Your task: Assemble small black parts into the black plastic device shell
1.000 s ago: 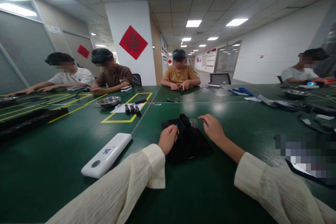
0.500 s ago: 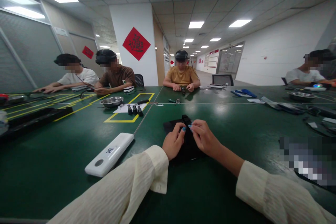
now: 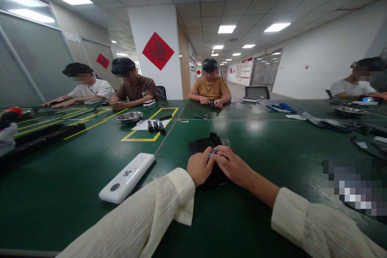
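- On the black mat [image 3: 199, 146], right in front of the person, sits a small black part [image 3: 215, 138], and both hands have closed in over the mat's near side.
- Left hand [image 3: 200, 167] is curled up, fingertips pinching a tiny blue piece [image 3: 211, 154] against the right hand's fingers. Right hand [image 3: 232, 164] is also curled, its fingertips meeting the left's on that same blue bit. Can't tell which hand actually carries it, it's too small.
- What changed: a second ago the hands were well apart, one on each side of the black part. Now they're touching, just on the near side of it. My guess is the fiddly two-handed bit has started.
- Camera also shifted a touch, so the mat sits a bit further right in view.
- Left of the mat, near it, lies a white power bank [image 3: 127, 177] on the green table [image 3: 75, 157].
- Beyond the mat, further left, a metal bowl [image 3: 130, 117] and a row of small black parts [image 3: 155, 126] sit in a yellow-taped box. Other people work along the far edge.
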